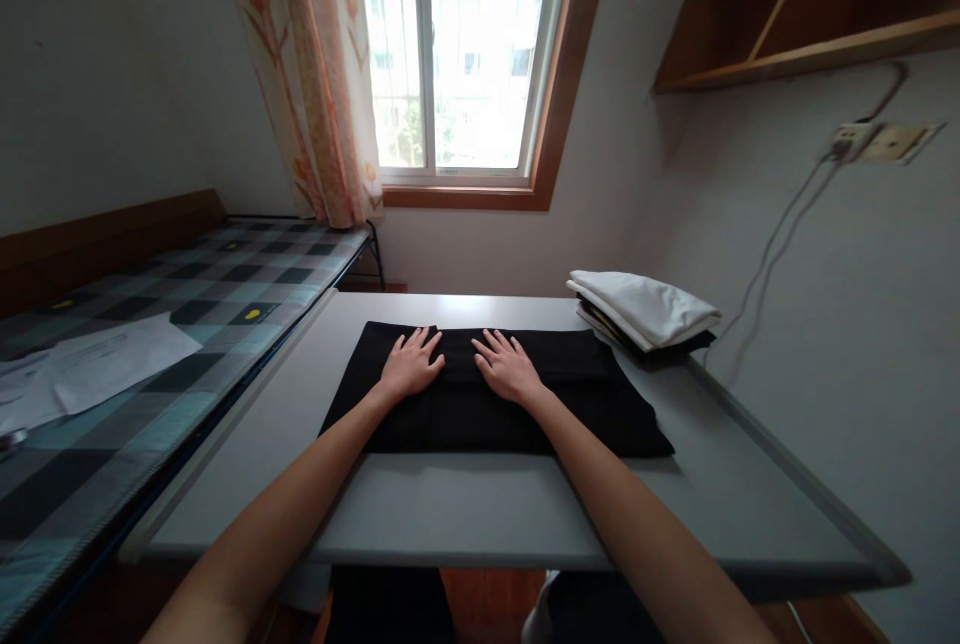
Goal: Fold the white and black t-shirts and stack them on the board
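Observation:
A black folded garment lies flat across the white table, wider than it is deep. My left hand rests palm down on its upper left part, fingers spread. Right of it, my right hand presses flat near the middle of the cloth, its fingers also spread. Neither hand grips anything. What kind of garment it is cannot be made out in this folded state.
A stack of folded clothes, white on top, sits at the table's back right. On the left is a bed with a checked mattress and papers. A cord hangs from a wall socket; a wooden shelf juts out above.

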Available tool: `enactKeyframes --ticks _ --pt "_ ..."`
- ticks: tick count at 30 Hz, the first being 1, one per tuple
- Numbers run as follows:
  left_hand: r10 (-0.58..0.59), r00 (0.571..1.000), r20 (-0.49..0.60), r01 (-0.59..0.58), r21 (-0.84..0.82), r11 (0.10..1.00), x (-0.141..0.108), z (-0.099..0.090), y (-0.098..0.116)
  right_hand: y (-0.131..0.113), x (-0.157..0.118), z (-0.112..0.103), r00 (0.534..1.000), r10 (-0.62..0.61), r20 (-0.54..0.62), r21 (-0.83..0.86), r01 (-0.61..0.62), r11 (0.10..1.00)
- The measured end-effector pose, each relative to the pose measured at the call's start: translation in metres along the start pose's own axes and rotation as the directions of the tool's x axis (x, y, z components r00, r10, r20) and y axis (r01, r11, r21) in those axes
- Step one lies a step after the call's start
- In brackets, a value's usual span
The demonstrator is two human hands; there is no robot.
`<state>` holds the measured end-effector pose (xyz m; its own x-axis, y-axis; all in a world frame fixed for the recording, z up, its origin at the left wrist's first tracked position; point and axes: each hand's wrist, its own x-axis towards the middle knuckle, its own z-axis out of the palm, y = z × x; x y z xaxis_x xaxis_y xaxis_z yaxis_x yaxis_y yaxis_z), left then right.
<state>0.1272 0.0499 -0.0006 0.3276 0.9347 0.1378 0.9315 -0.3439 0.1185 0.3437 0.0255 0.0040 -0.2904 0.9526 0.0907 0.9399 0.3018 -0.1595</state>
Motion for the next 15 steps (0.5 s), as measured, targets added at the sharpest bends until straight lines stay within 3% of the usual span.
enactKeyframes --ticks 5,10,15 --pt "0.008 1.000 0.011 -0.008 -0.019 1.000 -0.001 -0.001 -0.001 0.058 -0.024 -0.009 0.992 0.120 -0.027 -0.080 -0.121 0.989" --pt "0.019 1.000 0.021 -0.019 -0.013 1.000 -0.002 -0.004 0.001 0.127 -0.051 -0.016 0.949 0.314 -0.019 -0.090 -0.315 0.945" --pt "0.010 1.000 -0.015 -0.010 -0.014 1.000 -0.004 -0.007 0.003 0.156 -0.064 -0.013 0.948 0.314 -0.046 -0.094 -0.317 0.944"
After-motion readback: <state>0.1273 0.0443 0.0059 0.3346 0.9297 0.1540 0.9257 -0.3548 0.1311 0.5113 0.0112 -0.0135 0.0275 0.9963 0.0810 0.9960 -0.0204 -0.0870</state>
